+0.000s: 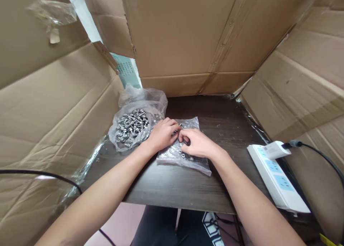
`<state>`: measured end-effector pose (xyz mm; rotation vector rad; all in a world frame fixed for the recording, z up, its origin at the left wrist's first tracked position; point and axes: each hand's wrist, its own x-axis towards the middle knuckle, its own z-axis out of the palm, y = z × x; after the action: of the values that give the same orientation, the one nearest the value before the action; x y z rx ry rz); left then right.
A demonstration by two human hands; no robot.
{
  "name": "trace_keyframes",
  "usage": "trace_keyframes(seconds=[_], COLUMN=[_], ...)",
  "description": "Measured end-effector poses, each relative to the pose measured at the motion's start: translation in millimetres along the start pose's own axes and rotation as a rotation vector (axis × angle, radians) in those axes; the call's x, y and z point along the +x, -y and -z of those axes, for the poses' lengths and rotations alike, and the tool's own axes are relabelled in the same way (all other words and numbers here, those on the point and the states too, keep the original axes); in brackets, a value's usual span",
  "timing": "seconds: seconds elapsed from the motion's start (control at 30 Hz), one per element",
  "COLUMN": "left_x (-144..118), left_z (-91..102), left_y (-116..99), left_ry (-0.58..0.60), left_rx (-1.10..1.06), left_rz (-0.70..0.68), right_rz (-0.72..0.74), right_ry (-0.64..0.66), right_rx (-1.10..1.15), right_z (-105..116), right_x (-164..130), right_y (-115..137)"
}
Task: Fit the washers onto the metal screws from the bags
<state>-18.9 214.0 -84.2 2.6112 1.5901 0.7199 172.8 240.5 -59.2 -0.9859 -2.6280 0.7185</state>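
A small clear plastic bag (172, 155) lies flat on the dark wooden table (188, 188), with small metal rings and nuts on it. My left hand (161, 134) and my right hand (197, 143) meet over this bag, fingertips pinched together on a small metal part (180, 135) between them. Just left of my left hand sits an open clear bag (139, 109) holding a heap of several small silver metal fasteners (132, 126).
Cardboard sheets wall in the table at the left (48, 106), back (185, 38) and right (301, 88). A white power strip (279, 179) with a plugged adapter (275, 149) lies on the right edge. A black cable (40, 174) crosses the left cardboard.
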Motion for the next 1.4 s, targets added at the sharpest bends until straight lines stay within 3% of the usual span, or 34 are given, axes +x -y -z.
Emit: trace_keyframes(seconds=[0.3, 0.43, 0.63, 0.8, 0.97, 1.07, 1.2, 1.4], left_x=[0, 0, 0, 0, 0, 0, -1, -1], left_z=[-1.5, -3.8, -0.4, -2.9, -4.7, -3.6, -2.3, -1.2], left_y=[0, 1, -3, -3, -4, -4, -2, -2], left_ry=[0.018, -0.115, -0.282, -0.319, -0.311, -0.302, -0.315, -0.346], left_rx=[-0.085, -0.211, -0.350, -0.474, -0.653, -0.712, -0.693, -0.680], left_rz=[-0.019, -0.058, 0.012, 0.054, 0.139, 0.165, 0.163, 0.149], right_rz=[0.063, 0.068, 0.057, 0.053, -0.088, -0.145, -0.124, -0.094], right_ry=[0.039, 0.071, 0.043, -0.100, -0.323, -0.391, -0.354, -0.229], right_rx=[-0.135, -0.172, -0.137, -0.079, 0.114, 0.221, 0.201, -0.106], right_z=[1, 0, -4, -10, -13, -15, -14, -13], right_x=[-2, -2, 0, 5, 10, 11, 10, 7], right_y=[3, 6, 4, 0, -7, -12, -13, -6])
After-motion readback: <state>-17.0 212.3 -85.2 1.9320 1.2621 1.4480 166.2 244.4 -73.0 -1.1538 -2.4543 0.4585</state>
